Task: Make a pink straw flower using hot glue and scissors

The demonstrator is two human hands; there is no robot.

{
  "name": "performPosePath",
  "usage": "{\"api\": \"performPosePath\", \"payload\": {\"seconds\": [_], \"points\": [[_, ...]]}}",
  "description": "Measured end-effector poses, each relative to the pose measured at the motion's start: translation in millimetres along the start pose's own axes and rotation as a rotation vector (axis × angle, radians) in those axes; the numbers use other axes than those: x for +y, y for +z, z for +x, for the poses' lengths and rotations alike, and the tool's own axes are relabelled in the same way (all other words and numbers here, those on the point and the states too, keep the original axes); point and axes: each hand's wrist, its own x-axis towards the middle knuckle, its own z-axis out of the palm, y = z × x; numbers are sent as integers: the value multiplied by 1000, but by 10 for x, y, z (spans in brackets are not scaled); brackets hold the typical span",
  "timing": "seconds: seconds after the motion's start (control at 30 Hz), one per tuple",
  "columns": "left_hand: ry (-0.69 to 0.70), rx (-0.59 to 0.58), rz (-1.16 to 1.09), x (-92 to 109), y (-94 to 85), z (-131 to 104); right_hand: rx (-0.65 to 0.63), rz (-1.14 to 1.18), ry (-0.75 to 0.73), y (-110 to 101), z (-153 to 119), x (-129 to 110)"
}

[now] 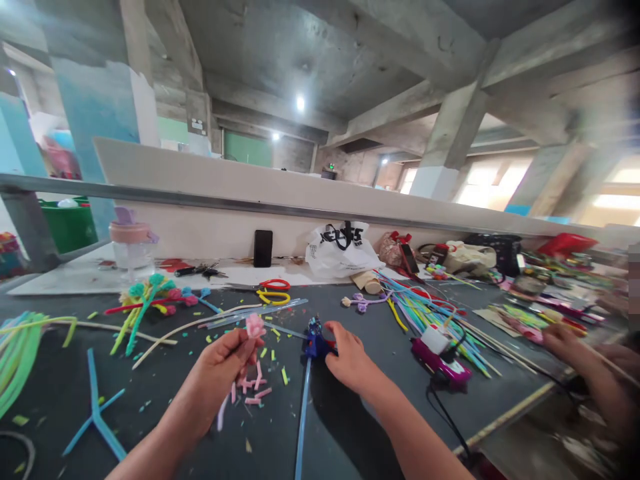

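Note:
My left hand pinches a small pink fluffy flower between thumb and fingertips, above the table. Short cut pink pieces lie below it. My right hand is beside a blue glue gun, thumb and fingers apart and curved around its reddish trigger side. Whether the fingertips touch the gun, I cannot tell. A long translucent bluish glue stick runs from the gun toward me.
Red and yellow scissors lie behind my hands. Fluffy stems and green coils are left. A stem bundle and purple glue gun lie right. Another person's hand works at far right.

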Motion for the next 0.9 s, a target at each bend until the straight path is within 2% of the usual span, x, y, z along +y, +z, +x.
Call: {"api": "performPosePath", "payload": {"seconds": [0.1,0.23,0.4,0.53,0.67,0.77,0.9], "points": [[74,27,110,-26,-35,29,-36,-128,25,112,13,34],[101,42,187,-60,7,20,19,-230,63,264,14,-14],[55,65,98,-73,20,-1,93,-182,44,218,24,-60],[39,100,103,-111,4,12,185,-11,36,32,41,-29],[53,117,125,-137,14,23,280,243,101,-156,59,24],[66,85,137,-127,33,12,238,447,82,-237,-9,-25],[103,59,205,-81,50,-28,56,876,70,-263,-222,-223]]}}
